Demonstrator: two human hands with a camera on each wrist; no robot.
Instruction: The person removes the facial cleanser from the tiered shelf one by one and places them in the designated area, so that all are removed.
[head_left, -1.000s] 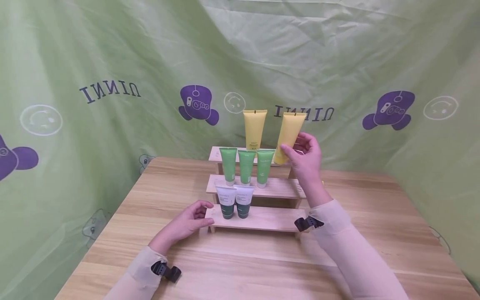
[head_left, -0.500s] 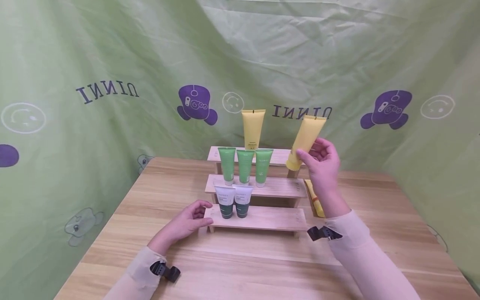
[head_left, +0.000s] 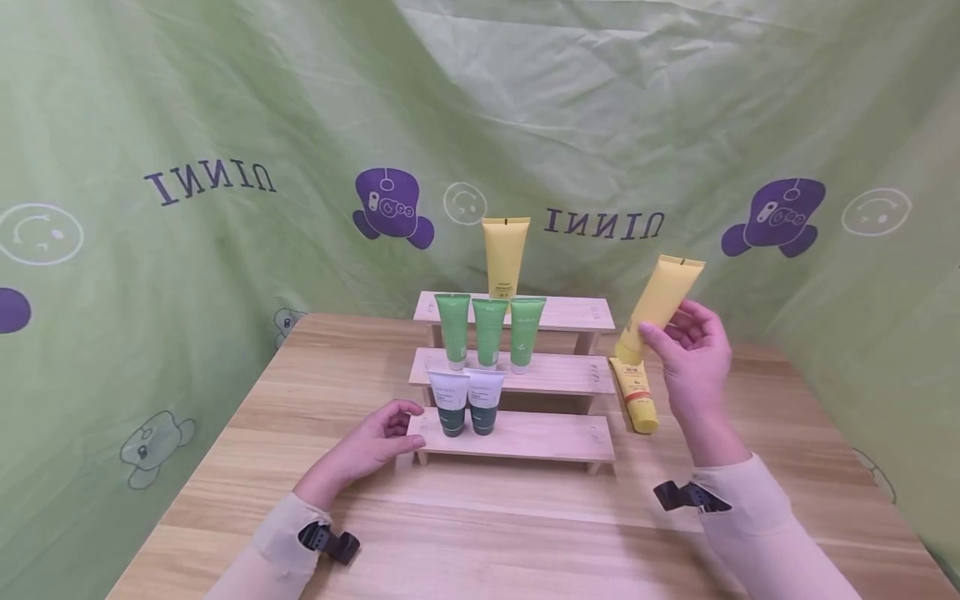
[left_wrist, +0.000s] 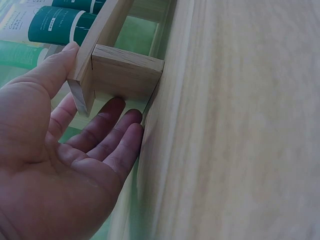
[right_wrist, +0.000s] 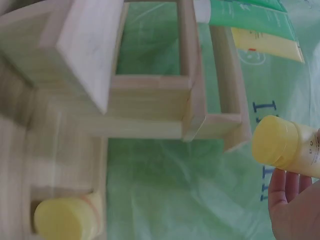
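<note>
My left hand (head_left: pixel 380 437) holds the left end of a wooden tiered display shelf (head_left: pixel 555 437) at its lowest step. In the left wrist view, the thumb (left_wrist: pixel 62 62) lies on the board and the other fingers curve beside its leg. My right hand (head_left: pixel 697 367) pinches a yellow squeeze tube (head_left: pixel 660 296), tilted, cap down, to the right of the shelf. Below it another yellow tube (head_left: pixel 636 398) with an orange band lies on the table. A third yellow tube (head_left: pixel 505 254) stands on the top step.
Three green tubes (head_left: pixel 489 329) stand on the middle step. Two white-and-dark-green tubes (head_left: pixel 483 400) stand on the bottom step, towards its left end. A green printed cloth (head_left: pixel 600 100) hangs behind the wooden table (head_left: pixel 465 533).
My right hand has carried its yellow tube rightward and down, away from the top step. The yellow tube lying on the table has come into view. My left hand stays where it was.
</note>
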